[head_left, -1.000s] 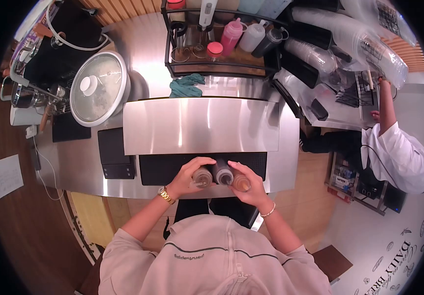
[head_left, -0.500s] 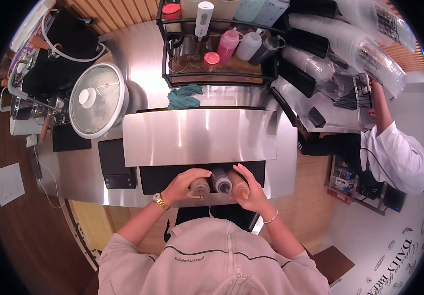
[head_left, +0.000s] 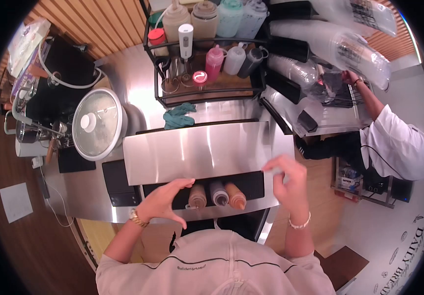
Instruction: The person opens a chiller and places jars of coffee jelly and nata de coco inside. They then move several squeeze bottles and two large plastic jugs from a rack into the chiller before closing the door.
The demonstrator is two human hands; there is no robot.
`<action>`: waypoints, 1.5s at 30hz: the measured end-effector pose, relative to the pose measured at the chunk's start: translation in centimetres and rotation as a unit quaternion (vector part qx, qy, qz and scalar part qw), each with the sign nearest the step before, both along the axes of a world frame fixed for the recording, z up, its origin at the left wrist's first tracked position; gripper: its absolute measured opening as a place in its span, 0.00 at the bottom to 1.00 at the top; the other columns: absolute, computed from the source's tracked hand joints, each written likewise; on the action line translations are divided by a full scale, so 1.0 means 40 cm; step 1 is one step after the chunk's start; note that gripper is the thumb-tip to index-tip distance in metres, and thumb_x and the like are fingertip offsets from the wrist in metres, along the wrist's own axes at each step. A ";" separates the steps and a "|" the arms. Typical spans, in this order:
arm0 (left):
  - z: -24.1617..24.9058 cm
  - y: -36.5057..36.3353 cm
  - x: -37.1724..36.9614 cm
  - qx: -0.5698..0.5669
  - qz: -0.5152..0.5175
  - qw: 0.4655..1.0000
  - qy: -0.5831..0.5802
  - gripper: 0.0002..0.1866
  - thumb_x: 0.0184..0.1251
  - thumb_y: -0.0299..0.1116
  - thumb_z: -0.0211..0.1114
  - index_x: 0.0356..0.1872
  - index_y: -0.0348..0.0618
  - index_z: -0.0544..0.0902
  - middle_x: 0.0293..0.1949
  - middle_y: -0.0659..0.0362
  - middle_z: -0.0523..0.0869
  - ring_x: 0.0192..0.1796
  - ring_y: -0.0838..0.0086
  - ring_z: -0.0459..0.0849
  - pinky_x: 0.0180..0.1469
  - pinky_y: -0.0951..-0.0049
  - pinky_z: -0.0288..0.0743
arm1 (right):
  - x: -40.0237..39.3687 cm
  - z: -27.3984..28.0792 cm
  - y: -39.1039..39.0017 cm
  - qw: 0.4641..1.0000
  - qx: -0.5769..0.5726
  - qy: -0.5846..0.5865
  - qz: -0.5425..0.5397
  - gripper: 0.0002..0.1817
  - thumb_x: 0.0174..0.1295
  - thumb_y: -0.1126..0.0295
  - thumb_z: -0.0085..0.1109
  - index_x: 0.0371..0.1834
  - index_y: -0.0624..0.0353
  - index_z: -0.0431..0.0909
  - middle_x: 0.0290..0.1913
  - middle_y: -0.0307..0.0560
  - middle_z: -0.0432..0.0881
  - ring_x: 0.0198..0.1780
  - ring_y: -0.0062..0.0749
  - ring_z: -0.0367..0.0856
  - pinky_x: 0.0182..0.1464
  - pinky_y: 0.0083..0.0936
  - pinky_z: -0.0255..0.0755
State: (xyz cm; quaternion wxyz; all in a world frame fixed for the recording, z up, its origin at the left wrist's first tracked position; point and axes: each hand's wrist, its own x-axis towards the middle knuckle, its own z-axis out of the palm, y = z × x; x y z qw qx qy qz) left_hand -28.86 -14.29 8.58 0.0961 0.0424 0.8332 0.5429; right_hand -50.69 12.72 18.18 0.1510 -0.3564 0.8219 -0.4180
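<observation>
Three squeeze bottles stand side by side on a black mat [head_left: 255,188] at the counter's front edge. The left bottle [head_left: 197,197] has brown contents, the middle bottle [head_left: 218,193] is darker, and the right bottle [head_left: 236,196] is orange-brown. Just left of the brown bottle is my left hand [head_left: 160,202], thumb and fingers spread wide, holding nothing. My right hand [head_left: 292,184] is raised to the right of the bottles, slightly blurred, its thumb apart from bent fingers and nothing in it. Behind the bottles lies a stainless steel lid [head_left: 197,155].
A black rack [head_left: 212,93] holds several sauce bottles and a handheld frother [head_left: 186,42]. A teal cloth [head_left: 179,117] lies before it. At left are a lidded pot [head_left: 98,125] and a black scale [head_left: 119,183]. Another person [head_left: 394,142] reaches among stacked plastic cups [head_left: 352,51] at right.
Both hands have let go of the bottles and moved apart, the left outward to the left, the right up and to the right. The bottles remain on the mat. The camera view has shifted.
</observation>
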 end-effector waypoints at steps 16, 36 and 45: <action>-0.008 -0.069 -0.794 -0.275 0.381 0.865 0.177 0.32 0.52 0.32 0.77 0.56 0.42 0.69 0.50 0.47 0.83 0.53 0.48 0.82 0.52 0.54 0.79 | -0.502 -0.334 -0.433 0.948 -0.104 0.122 -0.275 0.37 0.45 0.79 0.75 0.58 0.64 0.62 0.55 0.63 0.75 0.61 0.62 0.73 0.64 0.46 0.66; 0.343 -0.083 -0.372 -0.064 0.236 0.842 0.481 0.29 0.43 0.22 0.84 0.48 0.37 0.76 0.64 0.49 0.73 0.57 0.64 0.83 0.56 0.65 0.85 | -0.131 -0.048 -0.031 0.946 -0.281 0.123 -0.104 0.43 0.46 0.79 0.77 0.66 0.63 0.60 0.57 0.52 0.74 0.59 0.36 0.77 0.62 0.30 0.73; 0.252 -0.026 0.076 0.002 0.391 0.917 0.074 0.36 0.42 0.21 0.82 0.59 0.33 0.80 0.56 0.54 0.81 0.56 0.71 0.82 0.60 0.69 0.77 | 0.086 -0.150 0.218 0.992 -0.089 -0.048 -0.072 0.36 0.40 0.76 0.79 0.57 0.63 0.75 0.53 0.50 0.82 0.52 0.35 0.83 0.56 0.31 0.77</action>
